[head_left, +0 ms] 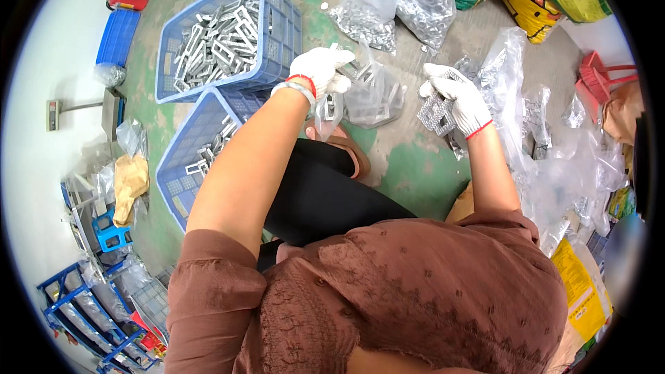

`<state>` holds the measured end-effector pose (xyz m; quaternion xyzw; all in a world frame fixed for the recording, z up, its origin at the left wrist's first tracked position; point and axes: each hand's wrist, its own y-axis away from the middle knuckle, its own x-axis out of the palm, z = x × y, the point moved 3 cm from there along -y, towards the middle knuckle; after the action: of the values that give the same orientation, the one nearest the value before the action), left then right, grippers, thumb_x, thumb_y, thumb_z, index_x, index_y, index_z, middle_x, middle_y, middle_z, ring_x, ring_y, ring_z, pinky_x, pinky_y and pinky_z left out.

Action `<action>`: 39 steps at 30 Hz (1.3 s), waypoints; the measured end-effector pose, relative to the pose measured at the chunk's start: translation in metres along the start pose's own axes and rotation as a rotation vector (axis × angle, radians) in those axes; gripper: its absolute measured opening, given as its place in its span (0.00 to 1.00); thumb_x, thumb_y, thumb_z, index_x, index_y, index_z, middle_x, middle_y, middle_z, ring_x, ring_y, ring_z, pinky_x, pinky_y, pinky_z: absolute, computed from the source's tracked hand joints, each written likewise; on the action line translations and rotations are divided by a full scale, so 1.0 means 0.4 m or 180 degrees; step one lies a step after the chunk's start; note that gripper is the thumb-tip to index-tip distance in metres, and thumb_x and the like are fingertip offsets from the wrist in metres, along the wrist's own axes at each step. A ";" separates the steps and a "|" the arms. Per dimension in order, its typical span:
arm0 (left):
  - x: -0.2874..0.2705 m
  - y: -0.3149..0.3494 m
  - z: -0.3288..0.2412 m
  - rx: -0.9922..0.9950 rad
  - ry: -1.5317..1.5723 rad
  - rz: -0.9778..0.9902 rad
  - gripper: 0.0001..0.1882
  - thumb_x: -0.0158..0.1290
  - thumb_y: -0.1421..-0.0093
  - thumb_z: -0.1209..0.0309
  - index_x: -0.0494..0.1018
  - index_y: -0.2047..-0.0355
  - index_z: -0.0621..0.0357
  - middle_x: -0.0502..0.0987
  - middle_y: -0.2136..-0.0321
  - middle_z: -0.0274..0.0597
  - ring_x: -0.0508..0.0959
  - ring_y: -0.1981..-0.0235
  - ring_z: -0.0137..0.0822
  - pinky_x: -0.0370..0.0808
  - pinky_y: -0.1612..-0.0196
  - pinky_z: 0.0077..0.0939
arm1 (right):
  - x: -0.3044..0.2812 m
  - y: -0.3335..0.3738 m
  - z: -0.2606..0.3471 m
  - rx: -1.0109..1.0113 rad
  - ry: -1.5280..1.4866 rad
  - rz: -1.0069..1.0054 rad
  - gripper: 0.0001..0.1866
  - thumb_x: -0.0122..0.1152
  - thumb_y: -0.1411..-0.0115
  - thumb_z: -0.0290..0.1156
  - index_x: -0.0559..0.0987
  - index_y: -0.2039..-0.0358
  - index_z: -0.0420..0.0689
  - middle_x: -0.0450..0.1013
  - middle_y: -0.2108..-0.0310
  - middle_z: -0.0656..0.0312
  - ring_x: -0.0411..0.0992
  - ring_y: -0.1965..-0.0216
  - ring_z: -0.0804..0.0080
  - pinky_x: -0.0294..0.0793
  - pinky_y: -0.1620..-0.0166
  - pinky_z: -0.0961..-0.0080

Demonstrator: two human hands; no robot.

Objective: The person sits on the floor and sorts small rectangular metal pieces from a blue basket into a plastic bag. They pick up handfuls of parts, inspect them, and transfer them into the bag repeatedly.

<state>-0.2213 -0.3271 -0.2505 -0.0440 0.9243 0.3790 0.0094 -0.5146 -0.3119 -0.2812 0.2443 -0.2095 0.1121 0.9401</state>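
Green-grey floor (pixel 413 174). Left: two blue crates (pixel 282 36), loose metal frames (pixel 218 48) heaped inside, apparently remaining. Left gloved hand (pixel 318 73) at a clear bag (pixel 384 100), some frames already inside; cannot tell its grip. Right gloved hand (pixel 458 95) closed around perforated silver pieces (pixel 436 115).

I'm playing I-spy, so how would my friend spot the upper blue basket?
Start at the green floor, then find the white-gloved left hand. Just to its left is the upper basket, pale blue. It shows far more grey metal frames than the lower basket.
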 end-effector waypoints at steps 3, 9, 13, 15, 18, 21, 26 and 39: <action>0.022 -0.020 0.006 0.0073 0.0019 0.0153 0.16 0.59 0.40 0.66 0.76 0.55 0.63 0.78 0.65 0.48 0.77 0.82 0.37 0.75 0.79 0.29 | -0.024 0.000 0.008 0.0065 -0.0022 -0.0156 0.17 0.58 0.39 0.25 0.76 0.49 0.33 0.79 0.68 0.52 0.76 0.68 0.69 0.74 0.62 0.78; 0.063 -0.043 0.052 -0.0629 -0.0964 0.0785 0.17 0.60 0.39 0.58 0.75 0.60 0.59 0.76 0.77 0.42 0.74 0.84 0.34 0.67 0.86 0.25 | -0.037 0.005 0.020 0.0186 -0.0076 -0.0324 0.18 0.59 0.39 0.26 0.76 0.49 0.34 0.79 0.67 0.54 0.75 0.68 0.71 0.73 0.62 0.78; 0.078 -0.022 0.123 -0.0780 -0.1058 0.1050 0.21 0.56 0.37 0.57 0.75 0.52 0.60 0.79 0.69 0.47 0.74 0.87 0.36 0.66 0.88 0.28 | -0.031 -0.002 0.011 0.0236 -0.0091 -0.0263 0.17 0.59 0.38 0.27 0.76 0.49 0.35 0.79 0.68 0.55 0.75 0.69 0.71 0.74 0.64 0.76; 0.083 -0.014 0.106 -0.0822 -0.1587 0.1238 0.23 0.56 0.37 0.55 0.75 0.50 0.58 0.80 0.66 0.47 0.76 0.84 0.38 0.70 0.85 0.29 | -0.031 -0.008 0.006 0.0275 -0.0092 -0.0230 0.17 0.59 0.38 0.28 0.76 0.50 0.36 0.78 0.68 0.56 0.75 0.70 0.71 0.75 0.66 0.76; 0.085 -0.024 0.101 -0.0452 -0.2765 0.1512 0.24 0.55 0.38 0.53 0.75 0.49 0.56 0.80 0.65 0.45 0.78 0.81 0.39 0.75 0.78 0.31 | -0.029 -0.014 -0.005 0.0116 -0.0155 -0.0127 0.16 0.58 0.37 0.30 0.77 0.51 0.37 0.78 0.69 0.57 0.75 0.70 0.72 0.75 0.69 0.75; 0.080 -0.019 0.083 0.0117 -0.3284 0.1398 0.25 0.56 0.39 0.50 0.76 0.50 0.56 0.80 0.66 0.43 0.79 0.77 0.37 0.76 0.72 0.30 | -0.016 -0.020 -0.001 0.0200 -0.0252 -0.0055 0.15 0.58 0.36 0.32 0.77 0.52 0.37 0.78 0.69 0.57 0.75 0.71 0.71 0.76 0.70 0.74; 0.079 0.081 -0.003 -0.0155 -0.1831 0.0939 0.26 0.55 0.38 0.49 0.75 0.50 0.58 0.79 0.61 0.43 0.80 0.66 0.33 0.78 0.66 0.27 | 0.064 -0.017 0.027 0.0035 -0.0832 0.0375 0.18 0.51 0.32 0.35 0.76 0.48 0.38 0.78 0.63 0.55 0.78 0.65 0.65 0.79 0.64 0.70; -0.128 0.513 -0.110 0.1181 -0.0036 0.0472 0.48 0.63 0.42 0.66 0.45 0.30 0.67 0.71 0.46 0.46 0.80 0.61 0.35 0.79 0.61 0.26 | 0.589 0.004 0.123 -0.1216 -0.0900 0.2147 0.21 0.56 0.33 0.34 0.71 0.42 0.39 0.75 0.53 0.52 0.75 0.53 0.65 0.76 0.50 0.68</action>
<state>-0.1876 -0.2088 -0.0728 0.0289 0.9789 0.2021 -0.0054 -0.3229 -0.3102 -0.1358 -0.0041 -0.4220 0.3384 0.8411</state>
